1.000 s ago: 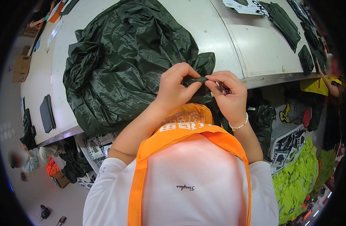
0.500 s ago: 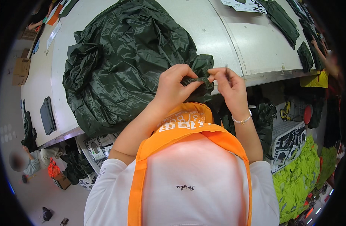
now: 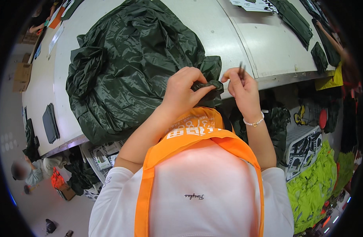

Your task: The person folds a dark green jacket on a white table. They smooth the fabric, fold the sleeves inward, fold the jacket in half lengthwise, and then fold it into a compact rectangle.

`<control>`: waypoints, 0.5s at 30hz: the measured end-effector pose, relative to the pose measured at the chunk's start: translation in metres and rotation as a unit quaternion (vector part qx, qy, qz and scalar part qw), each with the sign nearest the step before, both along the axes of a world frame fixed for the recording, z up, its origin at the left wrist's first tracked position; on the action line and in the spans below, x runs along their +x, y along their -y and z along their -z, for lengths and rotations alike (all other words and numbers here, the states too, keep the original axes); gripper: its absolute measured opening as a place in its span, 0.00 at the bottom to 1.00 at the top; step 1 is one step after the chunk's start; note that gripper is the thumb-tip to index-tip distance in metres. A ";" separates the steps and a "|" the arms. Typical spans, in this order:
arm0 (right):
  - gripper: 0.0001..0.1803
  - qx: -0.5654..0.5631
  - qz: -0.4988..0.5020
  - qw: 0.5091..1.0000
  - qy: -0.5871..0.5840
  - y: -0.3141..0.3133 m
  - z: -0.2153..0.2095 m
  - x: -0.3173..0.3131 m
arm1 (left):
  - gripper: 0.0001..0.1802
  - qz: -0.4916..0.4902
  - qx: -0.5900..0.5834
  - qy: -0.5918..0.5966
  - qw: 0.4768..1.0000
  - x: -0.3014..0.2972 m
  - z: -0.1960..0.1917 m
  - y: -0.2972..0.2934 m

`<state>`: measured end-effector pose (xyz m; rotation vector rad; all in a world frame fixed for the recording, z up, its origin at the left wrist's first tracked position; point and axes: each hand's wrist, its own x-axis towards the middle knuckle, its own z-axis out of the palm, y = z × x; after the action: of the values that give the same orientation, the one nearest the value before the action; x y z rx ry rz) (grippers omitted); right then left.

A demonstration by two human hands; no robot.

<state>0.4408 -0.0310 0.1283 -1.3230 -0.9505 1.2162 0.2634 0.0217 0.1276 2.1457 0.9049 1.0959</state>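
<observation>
A shiny dark green garment (image 3: pixel 142 67) lies crumpled across the near part of the table. My left hand (image 3: pixel 184 87) pinches a bunched strip of its right edge between thumb and fingers. Just right of that edge, my right hand (image 3: pixel 243 91) is curled, apart from the cloth. From its fingers sticks up a small dark pointed tool (image 3: pixel 242 70), blurred, so its exact kind cannot be made out. A pearl bracelet (image 3: pixel 254 123) circles the right wrist.
The white table (image 3: pixel 217 39) has its front edge right of my hands. Folded dark green pieces (image 3: pixel 294 23) and a printed sheet (image 3: pixel 254 5) lie at far right. Below stand baskets (image 3: pixel 303 136) and a yellow-green garment pile (image 3: pixel 313 187). Other people work at both sides.
My right hand has drawn back slightly to the right, off the garment's edge, and the dark tool now points upward. My left hand keeps its pinch on the cloth.
</observation>
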 end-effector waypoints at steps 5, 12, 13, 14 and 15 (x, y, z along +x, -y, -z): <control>0.04 0.073 -0.074 0.982 0.160 0.000 -0.008 -0.005 | 0.12 0.015 0.028 -0.020 0.999 0.005 0.004 0.000; 0.07 -0.002 -0.003 0.995 0.096 0.003 -0.002 -0.005 | 0.10 0.051 -0.095 0.005 0.994 0.002 0.005 -0.001; 0.07 -0.015 0.021 0.998 0.065 0.002 -0.002 -0.004 | 0.10 0.046 -0.117 0.018 0.992 0.001 0.005 0.000; 0.08 -0.027 0.044 0.998 0.033 0.002 -0.002 -0.003 | 0.09 0.041 -0.139 0.031 0.989 0.000 0.004 0.000; 0.08 -0.037 0.021 0.998 0.036 0.003 -0.002 0.005 | 0.09 0.036 -0.148 0.034 0.988 0.000 0.003 0.000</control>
<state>0.4462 -0.0337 0.1301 -1.4469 -0.9306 1.1890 0.2630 0.0219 0.1250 1.8730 0.8900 0.9284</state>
